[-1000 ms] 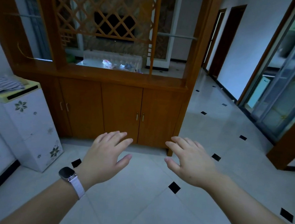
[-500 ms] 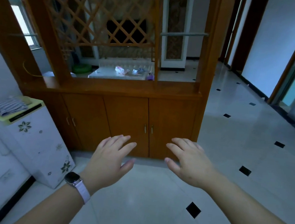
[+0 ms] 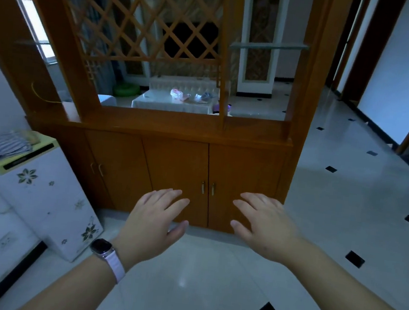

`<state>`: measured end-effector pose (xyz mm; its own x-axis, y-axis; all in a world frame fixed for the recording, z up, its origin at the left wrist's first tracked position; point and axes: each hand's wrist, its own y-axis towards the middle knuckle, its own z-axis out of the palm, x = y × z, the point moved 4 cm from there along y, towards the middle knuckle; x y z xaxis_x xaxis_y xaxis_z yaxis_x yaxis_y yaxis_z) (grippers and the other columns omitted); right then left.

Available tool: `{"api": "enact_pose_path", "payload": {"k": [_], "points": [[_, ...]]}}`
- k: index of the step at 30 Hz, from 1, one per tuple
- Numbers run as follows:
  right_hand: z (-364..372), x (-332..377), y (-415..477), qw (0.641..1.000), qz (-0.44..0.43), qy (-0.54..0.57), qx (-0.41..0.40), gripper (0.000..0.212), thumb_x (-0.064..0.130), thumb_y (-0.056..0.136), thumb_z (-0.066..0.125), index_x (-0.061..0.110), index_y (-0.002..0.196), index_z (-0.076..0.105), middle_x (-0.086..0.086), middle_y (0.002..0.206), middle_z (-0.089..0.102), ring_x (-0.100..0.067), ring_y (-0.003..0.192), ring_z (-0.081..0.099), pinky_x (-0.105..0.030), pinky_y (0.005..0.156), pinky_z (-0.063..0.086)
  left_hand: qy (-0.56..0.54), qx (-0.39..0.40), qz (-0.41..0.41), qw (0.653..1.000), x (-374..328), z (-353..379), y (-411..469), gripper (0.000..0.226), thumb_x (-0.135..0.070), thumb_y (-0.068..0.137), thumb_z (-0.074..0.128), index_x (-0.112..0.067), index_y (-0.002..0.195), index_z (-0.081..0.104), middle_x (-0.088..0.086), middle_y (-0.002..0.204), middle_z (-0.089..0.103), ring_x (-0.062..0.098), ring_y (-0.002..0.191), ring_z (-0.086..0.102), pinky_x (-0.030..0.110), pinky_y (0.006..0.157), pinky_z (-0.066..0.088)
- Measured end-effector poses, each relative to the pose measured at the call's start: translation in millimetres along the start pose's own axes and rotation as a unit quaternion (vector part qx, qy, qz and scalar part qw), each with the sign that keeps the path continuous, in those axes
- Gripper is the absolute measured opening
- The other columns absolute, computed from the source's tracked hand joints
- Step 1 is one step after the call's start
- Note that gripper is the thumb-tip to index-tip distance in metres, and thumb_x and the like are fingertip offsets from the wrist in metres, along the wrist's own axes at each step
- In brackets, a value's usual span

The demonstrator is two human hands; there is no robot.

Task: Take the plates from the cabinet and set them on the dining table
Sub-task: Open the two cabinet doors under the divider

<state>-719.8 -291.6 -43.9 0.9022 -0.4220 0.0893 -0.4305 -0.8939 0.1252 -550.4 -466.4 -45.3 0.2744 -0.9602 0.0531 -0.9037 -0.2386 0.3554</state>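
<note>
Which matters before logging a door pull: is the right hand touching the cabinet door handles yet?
Apart. In the head view the right hand hangs open, right of and below the door handles, with bare door panel between them.

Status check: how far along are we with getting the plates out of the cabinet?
Nothing looks done: no plates are in view, and the wooden cabinet has its doors closed. In hand: the left hand and right hand are both open and empty, reaching toward the door handles. Left: open a door, take out the plates, carry them to the dining table.
</note>
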Motion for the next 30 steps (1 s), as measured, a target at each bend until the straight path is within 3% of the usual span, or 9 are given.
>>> {"api": "enact_pose_path", "payload": {"k": [9,23,30], "points": [[40,-3,83,0.999,-0.001,-0.008,0.037,0.067,0.063,0.091,0.021,0.028,0.144,0.04,0.002,0.151,0.039,-0.02,0.14,0.031,-0.041,0.112,0.026,-0.03,0.011,-0.007,0.999,66,62,48,0.047,-0.051,0.091,0.044,-0.025,0.127,0.059,0.0,0.132,0.06,0.022,0.124,0.053,0.044,0.102,0.041],[92,0,273,0.995,0.076,-0.019,0.064,0.071,0.062,0.088,0.02,0.024,0.143,0.041,0.0,0.15,0.04,-0.022,0.138,0.033,-0.042,0.109,0.027,-0.077,0.007,0.059,0.995,231,165,171,0.043,-0.047,0.089,0.051,-0.024,0.123,0.062,0.002,0.129,0.061,0.024,0.118,0.055,0.044,0.098,0.044],[116,-1,317,0.992,0.1,-0.022,0.074,0.066,0.06,0.09,0.024,0.024,0.142,0.041,0.002,0.148,0.041,-0.021,0.135,0.035,-0.039,0.107,0.028,-0.124,0.009,0.094,0.988,259,199,216,0.042,-0.045,0.088,0.054,-0.022,0.122,0.063,0.003,0.128,0.061,0.025,0.118,0.055,0.045,0.098,0.044]]}}
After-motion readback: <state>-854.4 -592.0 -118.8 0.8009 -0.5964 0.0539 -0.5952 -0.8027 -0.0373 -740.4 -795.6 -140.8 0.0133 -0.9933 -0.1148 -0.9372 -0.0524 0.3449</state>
